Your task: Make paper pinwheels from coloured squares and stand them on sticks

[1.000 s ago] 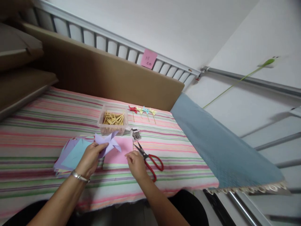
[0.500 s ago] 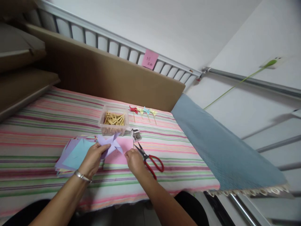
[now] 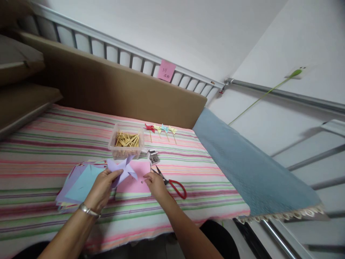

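Observation:
My left hand (image 3: 101, 187) grips a lilac paper pinwheel (image 3: 124, 169) between thumb and fingers, its corners folded to the centre. Beneath the pinwheel lies a pink paper sheet (image 3: 134, 185) with a tiny dark object (image 3: 142, 182) on it. My right hand (image 3: 155, 182) is over the sheet's right edge, fingertips drawn together; what they hold, if anything, is too small to make out. Red-handled scissors (image 3: 176, 187) lie partly behind that hand. Just beyond is a small clear box (image 3: 153, 158) containing little metal pieces.
A clear plastic tub (image 3: 126, 143) of wooden sticks stands behind the sheet. Finished pinwheels on sticks (image 3: 164, 128) lie at the back. Left of my hands is a stack of coloured paper (image 3: 83, 183). A brown board (image 3: 121, 86) borders the striped cloth (image 3: 54, 144).
The view has shifted slightly. The tiny dark object on the pink sheet now shows beside my right fingertips. My left hand still has the lilac pinwheel.

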